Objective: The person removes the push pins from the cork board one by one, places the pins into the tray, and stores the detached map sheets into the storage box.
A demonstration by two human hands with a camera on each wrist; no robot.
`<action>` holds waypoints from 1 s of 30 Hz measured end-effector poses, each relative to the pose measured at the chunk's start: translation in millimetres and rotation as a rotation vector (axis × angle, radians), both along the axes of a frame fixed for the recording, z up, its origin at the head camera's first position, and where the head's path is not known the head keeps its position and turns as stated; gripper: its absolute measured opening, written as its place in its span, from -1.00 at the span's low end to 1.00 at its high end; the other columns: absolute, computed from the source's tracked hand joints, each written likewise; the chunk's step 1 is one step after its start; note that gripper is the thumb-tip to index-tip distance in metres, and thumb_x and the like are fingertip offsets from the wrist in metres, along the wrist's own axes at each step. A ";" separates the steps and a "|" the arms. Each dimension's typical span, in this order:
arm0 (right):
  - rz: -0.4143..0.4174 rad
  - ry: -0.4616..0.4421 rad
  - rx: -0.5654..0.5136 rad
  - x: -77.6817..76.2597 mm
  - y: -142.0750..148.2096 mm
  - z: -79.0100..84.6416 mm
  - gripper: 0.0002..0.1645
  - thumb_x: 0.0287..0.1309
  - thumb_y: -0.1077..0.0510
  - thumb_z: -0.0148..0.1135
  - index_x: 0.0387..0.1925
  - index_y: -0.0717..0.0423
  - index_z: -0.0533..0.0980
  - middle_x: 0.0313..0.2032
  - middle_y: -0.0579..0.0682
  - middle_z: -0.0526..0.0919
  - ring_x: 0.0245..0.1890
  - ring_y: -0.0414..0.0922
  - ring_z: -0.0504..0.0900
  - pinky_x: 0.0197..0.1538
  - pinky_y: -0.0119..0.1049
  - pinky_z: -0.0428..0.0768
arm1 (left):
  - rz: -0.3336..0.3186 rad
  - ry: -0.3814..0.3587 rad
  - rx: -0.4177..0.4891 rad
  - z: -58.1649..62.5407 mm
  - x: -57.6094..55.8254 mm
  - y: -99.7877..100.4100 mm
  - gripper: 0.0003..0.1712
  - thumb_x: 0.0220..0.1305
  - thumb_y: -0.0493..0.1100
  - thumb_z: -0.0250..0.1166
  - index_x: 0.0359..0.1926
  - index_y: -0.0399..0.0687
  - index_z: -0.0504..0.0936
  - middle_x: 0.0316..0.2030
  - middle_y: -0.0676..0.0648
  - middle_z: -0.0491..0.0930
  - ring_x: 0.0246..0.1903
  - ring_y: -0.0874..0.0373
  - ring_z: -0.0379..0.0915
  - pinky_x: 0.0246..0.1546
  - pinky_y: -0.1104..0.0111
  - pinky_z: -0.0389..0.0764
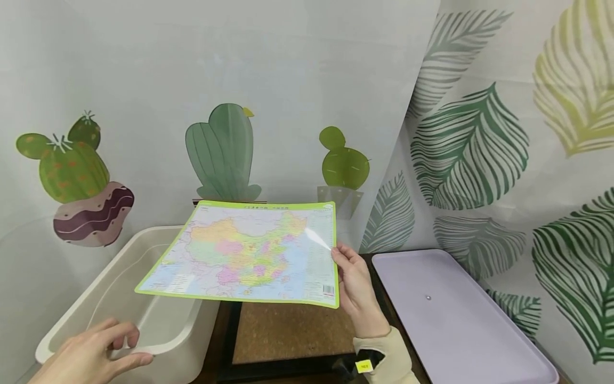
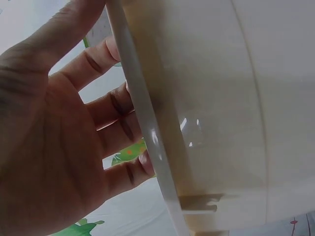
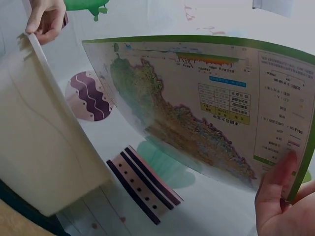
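A laminated map with a lime-green border is held up over the work area, tilted so its coloured face shows in the head view. My right hand pinches its right edge, thumb on the face. From the right wrist, the map's underside appears, printed with a relief map and tables. At lower left, my left hand grips the near rim of a cream plastic bin. Seen from the left wrist, its fingers reach the bin's rim.
A lilac tray with a small shiny spot lies on the right. Between bin and tray is a brown board with a black border, partly under the map. Behind hangs a pale backdrop printed with cacti and leaves.
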State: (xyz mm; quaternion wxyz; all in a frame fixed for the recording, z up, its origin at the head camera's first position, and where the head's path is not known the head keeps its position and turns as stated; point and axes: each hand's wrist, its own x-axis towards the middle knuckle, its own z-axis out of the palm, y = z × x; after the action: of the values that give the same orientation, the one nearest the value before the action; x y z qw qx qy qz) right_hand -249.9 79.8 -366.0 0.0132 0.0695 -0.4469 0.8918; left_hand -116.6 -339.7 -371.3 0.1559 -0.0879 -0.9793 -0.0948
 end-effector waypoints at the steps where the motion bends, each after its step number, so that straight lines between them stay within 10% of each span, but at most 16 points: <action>1: 0.007 0.001 -0.003 -0.9 -2.9 0.8 -0.72 0.51 0.25 -0.11 0.09 0.38 0.29 -0.17 0.08 0.60 -0.18 -0.14 0.66 -0.18 -0.37 0.61 | 0.004 -0.003 0.001 0.3 0.4 -0.1 -0.58 -0.10 0.27 0.52 -0.48 0.45 0.39 -0.51 0.35 0.16 -0.56 0.48 0.11 -0.59 0.42 0.15; 12: 0.039 0.009 -0.050 -4.9 -40.9 10.9 -0.74 0.47 0.31 -0.08 0.08 0.39 0.28 -0.04 0.19 0.53 -0.10 -0.08 0.63 -0.15 -0.31 0.63 | 0.027 -0.058 -0.008 4.1 0.6 1.1 -0.62 -0.04 0.31 0.47 -0.47 0.44 0.40 -0.49 0.34 0.21 -0.54 0.47 0.14 -0.57 0.41 0.19; 30: 0.046 0.015 0.021 -13.4 -108.5 25.5 -0.84 0.42 0.28 0.02 -0.06 0.30 0.33 -0.20 0.14 0.52 -0.27 -0.07 0.62 -0.38 -0.34 0.56 | -0.054 0.098 -0.004 -0.9 2.4 2.9 -0.51 -0.17 0.21 0.56 -0.49 0.50 0.32 -0.50 0.41 0.15 -0.56 0.52 0.08 -0.60 0.45 0.11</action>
State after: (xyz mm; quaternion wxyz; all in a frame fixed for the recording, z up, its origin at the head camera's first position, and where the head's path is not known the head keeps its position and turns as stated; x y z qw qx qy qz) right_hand -263.3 -28.8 -340.6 -0.0047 0.0869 -0.4542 0.8867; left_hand -114.2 -336.8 -372.2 0.2010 -0.1193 -0.9679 -0.0924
